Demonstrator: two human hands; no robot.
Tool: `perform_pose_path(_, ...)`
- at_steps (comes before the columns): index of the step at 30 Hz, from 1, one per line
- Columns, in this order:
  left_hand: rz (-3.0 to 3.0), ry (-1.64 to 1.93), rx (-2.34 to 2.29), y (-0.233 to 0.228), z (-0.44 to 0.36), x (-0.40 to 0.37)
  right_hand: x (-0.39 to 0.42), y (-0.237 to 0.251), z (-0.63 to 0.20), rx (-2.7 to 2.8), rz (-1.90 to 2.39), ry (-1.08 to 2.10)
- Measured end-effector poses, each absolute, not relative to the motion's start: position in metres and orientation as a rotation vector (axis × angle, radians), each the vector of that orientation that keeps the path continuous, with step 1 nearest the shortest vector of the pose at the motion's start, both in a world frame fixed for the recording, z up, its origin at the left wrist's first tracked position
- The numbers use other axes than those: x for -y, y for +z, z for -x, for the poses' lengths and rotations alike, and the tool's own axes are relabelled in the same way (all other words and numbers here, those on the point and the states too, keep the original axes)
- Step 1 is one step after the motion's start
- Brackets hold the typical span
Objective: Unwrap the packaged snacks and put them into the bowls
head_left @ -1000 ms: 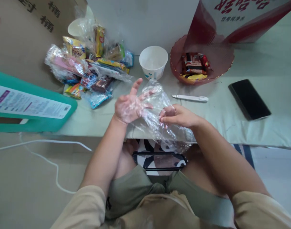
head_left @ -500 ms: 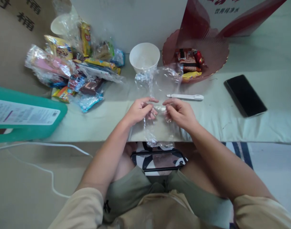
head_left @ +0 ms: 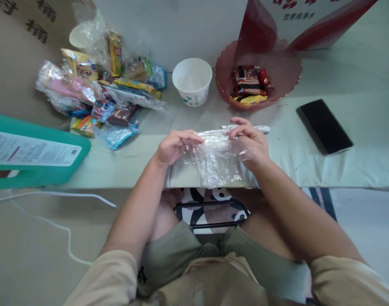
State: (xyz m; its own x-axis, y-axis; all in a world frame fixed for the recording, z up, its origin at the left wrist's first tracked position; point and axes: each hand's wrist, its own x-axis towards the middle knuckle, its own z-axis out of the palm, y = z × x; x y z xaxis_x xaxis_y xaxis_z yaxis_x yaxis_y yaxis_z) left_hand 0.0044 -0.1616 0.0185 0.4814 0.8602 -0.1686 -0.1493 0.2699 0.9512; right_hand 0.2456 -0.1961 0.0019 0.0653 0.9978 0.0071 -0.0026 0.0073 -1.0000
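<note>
A crinkled clear plastic bag [head_left: 218,159] stretches between my two hands near the table's front edge. My left hand [head_left: 174,146] pinches its left side between thumb and fingers. On the other side, my right hand [head_left: 250,142] grips the bag's upper right part, with the plastic bunched over the palm. The bag's lower part hangs towards the table edge. Just behind my right hand lies a white utility knife [head_left: 262,128], partly covered by the fingers. A white paper cup [head_left: 192,80] stands upright beyond the bag.
Several wrapped snacks [head_left: 122,112] are heaped at the left, beside a green bottle [head_left: 82,148]. A pink bowl [head_left: 290,87] with a few wrapped snacks stands behind the knife, against a red-and-white box [head_left: 296,29]. At the right lies a black phone [head_left: 325,126]. A white cable [head_left: 69,238] trails below the table.
The bag, spread from the cup to the table edge before, is now gathered and folded down between my hands. My hands have moved apart, and the cup's front shows uncovered.
</note>
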Motion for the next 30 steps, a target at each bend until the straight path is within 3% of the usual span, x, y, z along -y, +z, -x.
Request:
perform_pose_path(6,-1.426,0.88,-1.146,0.011,-0.001,0.161,0.195,-0.009,-0.243,1.073,1.267,1.369)
perform_pose_path(11,-1.193,1.015,-0.946,0.015,-0.006,0.17,0.201,0.0,-0.231,1.125,1.288,1.421)
perform_pose_path(14,-0.927,0.847,-0.806,0.014,-0.011,0.171,0.201,0.007,-0.227,1.044,1.197,1.432)
perform_pose_path(17,-0.977,0.673,-0.859,0.012,-0.015,0.17,0.202,0.008,-0.23,1.033,1.193,1.487)
perform_pose_path(30,-1.07,0.771,-0.849,0.017,-0.002,0.156,0.203,0.019,-0.248,1.148,1.053,1.523)
